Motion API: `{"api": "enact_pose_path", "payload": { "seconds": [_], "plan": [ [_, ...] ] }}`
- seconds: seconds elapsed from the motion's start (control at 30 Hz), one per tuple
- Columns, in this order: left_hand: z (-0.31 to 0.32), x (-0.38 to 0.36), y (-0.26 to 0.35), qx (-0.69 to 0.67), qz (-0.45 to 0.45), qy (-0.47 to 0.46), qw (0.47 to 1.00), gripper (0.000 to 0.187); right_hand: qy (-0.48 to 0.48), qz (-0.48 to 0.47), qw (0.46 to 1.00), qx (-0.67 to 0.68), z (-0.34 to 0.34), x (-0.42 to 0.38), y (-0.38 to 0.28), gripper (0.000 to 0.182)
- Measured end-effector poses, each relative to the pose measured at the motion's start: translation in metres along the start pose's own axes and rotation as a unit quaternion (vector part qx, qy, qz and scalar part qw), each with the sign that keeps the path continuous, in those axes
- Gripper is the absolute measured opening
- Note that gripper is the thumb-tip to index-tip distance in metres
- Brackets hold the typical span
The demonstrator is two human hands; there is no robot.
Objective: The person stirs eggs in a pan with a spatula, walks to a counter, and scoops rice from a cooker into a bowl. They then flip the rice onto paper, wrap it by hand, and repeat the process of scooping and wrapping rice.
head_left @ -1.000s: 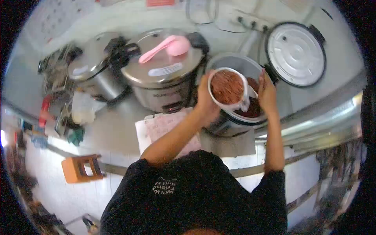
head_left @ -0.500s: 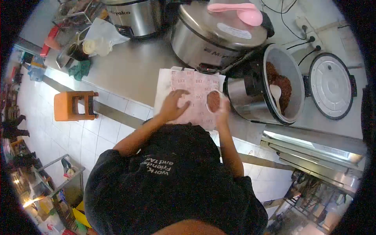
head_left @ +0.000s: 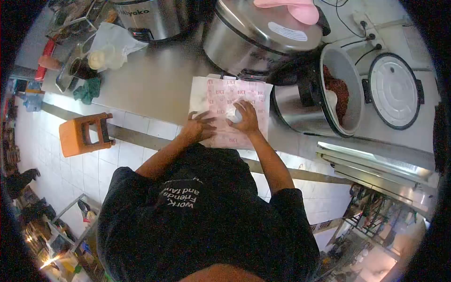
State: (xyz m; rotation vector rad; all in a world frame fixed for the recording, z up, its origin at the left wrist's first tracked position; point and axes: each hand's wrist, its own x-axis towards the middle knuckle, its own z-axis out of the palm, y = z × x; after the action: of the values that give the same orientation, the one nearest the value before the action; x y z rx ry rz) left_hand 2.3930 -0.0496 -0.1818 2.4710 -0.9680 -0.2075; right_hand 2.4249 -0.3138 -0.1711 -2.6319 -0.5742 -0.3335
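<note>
A stack of pink-and-white printed wrapping paper [head_left: 221, 94] lies on the steel counter in front of me. My right hand [head_left: 248, 120] is closed around a small white bowl [head_left: 233, 113], which is upside down on the paper. Whatever is under the bowl is hidden. My left hand [head_left: 199, 128] rests on the paper's lower left part, fingers spread, holding nothing. To the right, an uncovered rice cooker [head_left: 300, 108] contains reddish-brown cooked rice [head_left: 339, 96] and a pale scoop [head_left: 330, 101].
Behind the paper stands a closed steel cooker [head_left: 253, 42] with a pink ladle [head_left: 300, 11] on its lid. Another cooker [head_left: 150, 21] is farther left. A loose lid [head_left: 393, 89] lies at right, a green cloth [head_left: 88, 90] at left. An orange stool [head_left: 84, 135] is on the floor.
My right hand has moved left and turned the rice-filled bowl over onto the paper. My left hand has shifted slightly down and left. The whole view has shifted a little.
</note>
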Motion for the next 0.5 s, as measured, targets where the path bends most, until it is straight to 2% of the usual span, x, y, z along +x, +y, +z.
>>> {"api": "enact_pose_path", "payload": {
  "seconds": [0.07, 0.17, 0.2, 0.27, 0.3, 0.33, 0.43, 0.5],
  "plan": [
    [-0.006, 0.003, 0.002, 0.013, -0.008, -0.031, 0.999, 0.033, 0.008, -0.02, 1.0, 0.013, 0.0, 0.001, 0.002, 0.069],
    [-0.018, 0.009, 0.014, 0.055, -0.024, -0.064, 0.996, 0.033, -0.028, -0.013, 0.998, 0.046, -0.014, 0.007, 0.007, 0.069],
    [-0.021, 0.013, 0.017, 0.071, -0.031, -0.069, 0.995, 0.032, 0.03, 0.0, 0.999, 0.028, -0.024, 0.006, 0.006, 0.069],
    [-0.024, 0.016, 0.028, 0.014, 0.006, 0.041, 0.999, 0.032, 0.141, 0.019, 0.99, -0.006, -0.055, -0.01, 0.001, 0.068],
    [-0.023, 0.017, 0.033, -0.014, 0.02, 0.097, 0.995, 0.032, 0.134, 0.053, 0.989, -0.039, -0.079, -0.025, 0.001, 0.068],
    [-0.018, 0.015, 0.032, -0.027, 0.055, 0.089, 0.994, 0.03, 0.174, 0.075, 0.981, -0.051, -0.079, -0.05, 0.018, 0.07],
    [0.016, 0.01, 0.012, -0.007, 0.109, 0.024, 0.994, 0.026, 0.158, 0.173, 0.969, -0.081, -0.075, -0.106, 0.055, 0.072],
    [0.015, 0.008, 0.017, -0.004, 0.078, 0.026, 0.997, 0.024, 0.116, 0.233, 0.965, -0.046, -0.07, -0.12, 0.072, 0.079]
  ]
}}
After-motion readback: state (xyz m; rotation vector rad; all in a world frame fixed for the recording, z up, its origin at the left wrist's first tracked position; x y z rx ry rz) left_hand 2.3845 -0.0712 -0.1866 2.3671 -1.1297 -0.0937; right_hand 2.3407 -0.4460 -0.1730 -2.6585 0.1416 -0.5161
